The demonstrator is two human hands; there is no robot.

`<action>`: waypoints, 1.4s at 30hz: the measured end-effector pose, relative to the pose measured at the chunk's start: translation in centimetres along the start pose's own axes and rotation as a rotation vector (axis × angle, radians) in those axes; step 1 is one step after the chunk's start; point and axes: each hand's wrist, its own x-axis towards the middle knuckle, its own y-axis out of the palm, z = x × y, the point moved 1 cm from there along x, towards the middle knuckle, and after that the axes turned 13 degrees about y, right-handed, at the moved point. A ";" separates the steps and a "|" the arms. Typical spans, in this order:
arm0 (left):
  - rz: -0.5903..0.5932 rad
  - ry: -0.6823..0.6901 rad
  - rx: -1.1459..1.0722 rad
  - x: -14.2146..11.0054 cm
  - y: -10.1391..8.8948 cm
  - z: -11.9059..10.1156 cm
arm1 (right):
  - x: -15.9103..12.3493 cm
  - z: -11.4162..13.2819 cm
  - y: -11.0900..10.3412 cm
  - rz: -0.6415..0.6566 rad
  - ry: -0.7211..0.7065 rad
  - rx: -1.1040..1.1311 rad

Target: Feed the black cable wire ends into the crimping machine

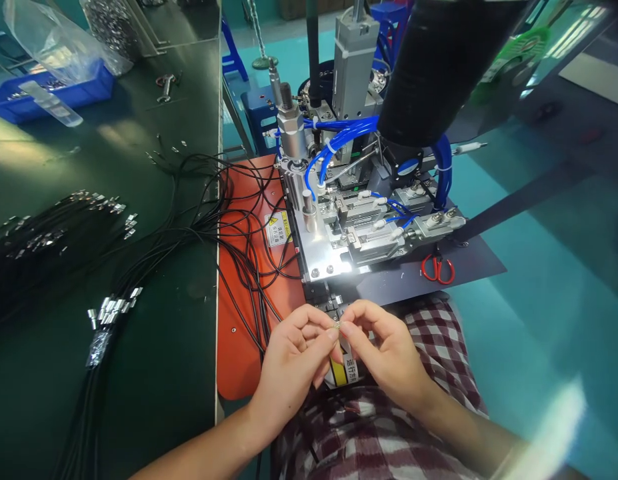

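Note:
My left hand and my right hand meet just in front of the machine, fingertips pinched close together. Between them is a tiny pale, shiny piece, mostly hidden, whose kind I cannot make out. Just beyond the fingertips lies the front edge of a metal machine with cylinders and blue air tubes. Below the hands, a yellow and white label shows partly. Thin black cables run over the orange base to the left of my left hand.
On the dark green table lie a cable bundle with metal connectors, more cables and a wrench. Behind them stands a blue tray. Red-handled scissors rest right of the machine. A thick black hose hangs overhead.

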 end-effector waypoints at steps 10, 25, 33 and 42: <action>-0.008 -0.033 -0.046 0.2 -0.1 0.0 | -0.2 -0.3 0.4 0.029 0.055 0.056; 0.019 -0.024 0.095 0.5 -0.2 0.1 | 0.5 0.2 -0.6 -0.019 0.037 -0.070; 0.063 0.404 0.584 0.3 -0.5 0.1 | 0.8 0.7 -0.7 0.107 0.232 0.179; 0.205 0.692 0.983 2.4 -2.2 0.2 | 3.7 -1.3 -1.8 0.004 0.186 0.042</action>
